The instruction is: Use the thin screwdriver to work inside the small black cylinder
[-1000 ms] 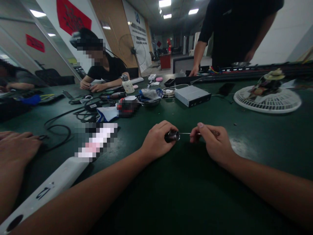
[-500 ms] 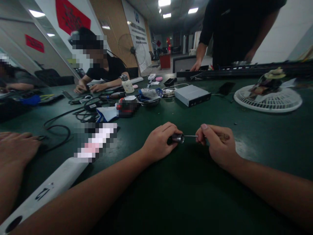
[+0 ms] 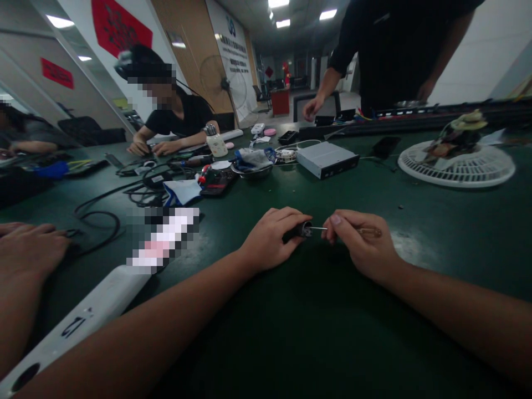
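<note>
A small dark cylinder (image 3: 305,230) with a steel end, level in my left hand (image 3: 270,239), a thin screwdriver (image 3: 319,228) held in my right hand (image 3: 361,244), amber handle, shaft tip at the cylinder's end

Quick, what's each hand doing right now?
Left hand: closed, holding a small metal cylinder.
Right hand: closed, pinching a thin-shafted tool.

Ahead of your left hand (image 3: 270,239) and right hand (image 3: 361,244), green tabletop (image 3: 449,227) runs forward to a silver drive enclosure (image 3: 327,159); farther left, a metal bowl (image 3: 251,172) and tangled black cables (image 3: 145,191) block your way.
</note>
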`<state>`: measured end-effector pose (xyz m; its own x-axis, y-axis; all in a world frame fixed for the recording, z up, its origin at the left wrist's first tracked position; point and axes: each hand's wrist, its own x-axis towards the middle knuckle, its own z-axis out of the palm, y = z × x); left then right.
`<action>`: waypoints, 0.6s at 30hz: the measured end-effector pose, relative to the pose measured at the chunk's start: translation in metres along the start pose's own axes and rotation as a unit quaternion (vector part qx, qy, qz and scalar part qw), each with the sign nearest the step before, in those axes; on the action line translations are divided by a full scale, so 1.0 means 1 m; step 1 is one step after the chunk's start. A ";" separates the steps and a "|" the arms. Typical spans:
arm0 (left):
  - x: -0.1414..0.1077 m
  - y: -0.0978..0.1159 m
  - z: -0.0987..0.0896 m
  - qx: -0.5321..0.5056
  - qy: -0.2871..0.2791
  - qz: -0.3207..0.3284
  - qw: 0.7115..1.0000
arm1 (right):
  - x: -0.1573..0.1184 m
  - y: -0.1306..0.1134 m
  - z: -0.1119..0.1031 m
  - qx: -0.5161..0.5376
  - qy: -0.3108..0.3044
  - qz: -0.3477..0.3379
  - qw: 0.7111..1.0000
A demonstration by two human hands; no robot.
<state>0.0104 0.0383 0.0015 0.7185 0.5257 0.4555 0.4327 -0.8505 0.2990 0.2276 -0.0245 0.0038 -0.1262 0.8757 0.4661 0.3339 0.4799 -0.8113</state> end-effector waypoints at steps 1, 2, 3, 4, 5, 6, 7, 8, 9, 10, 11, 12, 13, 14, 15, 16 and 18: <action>0.000 0.000 0.000 0.002 0.002 0.001 1.000 | 0.000 0.000 0.000 -0.003 0.001 0.000 1.000; 0.000 0.000 0.000 0.006 0.004 0.001 1.000 | 0.000 0.000 0.001 -0.010 0.004 0.001 1.000; 0.000 0.000 0.000 0.012 0.005 0.002 1.000 | 0.000 0.000 0.001 -0.015 0.007 0.003 1.000; -0.001 0.000 0.000 0.018 0.005 0.004 1.000 | 0.000 0.001 0.001 -0.016 0.010 0.006 1.000; -0.001 0.000 0.000 0.025 0.004 0.007 1.000 | 0.000 0.001 0.001 -0.010 0.013 0.011 1.000; -0.001 0.000 0.001 0.032 0.005 0.009 0.999 | 0.000 0.001 0.001 0.002 0.014 0.016 1.000; -0.001 0.000 0.001 0.040 0.007 0.007 0.999 | 0.000 0.001 0.001 0.016 0.016 0.021 1.000; -0.001 0.000 0.001 0.047 0.011 0.003 0.999 | 0.000 0.001 0.001 0.029 0.022 0.024 0.999; -0.001 0.000 0.001 0.054 0.017 -0.005 0.998 | 0.000 0.001 0.001 0.040 0.035 0.028 0.998; -0.001 -0.001 0.002 0.060 0.023 -0.016 0.998 | 0.000 0.001 0.001 0.048 0.052 0.033 0.997; -0.001 -0.001 0.002 0.065 0.028 -0.029 0.997 | 0.000 0.002 0.001 0.053 0.074 0.038 0.995; -0.001 -0.001 0.002 0.069 0.031 -0.044 0.996 | 0.001 0.002 0.001 0.055 0.095 0.042 0.993; -0.001 -0.002 0.003 0.071 0.034 -0.061 0.995 | 0.001 0.004 0.002 0.054 0.111 0.046 0.991; -0.001 -0.002 0.004 0.073 0.037 -0.080 0.993 | 0.003 0.006 0.002 0.045 0.118 0.048 0.991; -0.001 -0.003 0.004 0.074 0.040 -0.099 0.991 | 0.004 0.008 0.003 0.023 0.112 0.049 0.992; -0.001 -0.004 0.005 0.073 0.044 -0.117 0.989 | 0.005 0.010 0.003 -0.013 0.094 0.048 0.994; -0.001 -0.005 0.006 0.068 0.053 -0.145 0.986 | 0.008 0.014 0.004 -0.103 0.041 0.052 0.993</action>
<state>0.0114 0.0419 -0.0053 0.4967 0.7392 0.4548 0.6855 -0.6556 0.3168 0.2277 -0.0105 -0.0049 -0.0084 0.9086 0.4175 0.5258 0.3592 -0.7711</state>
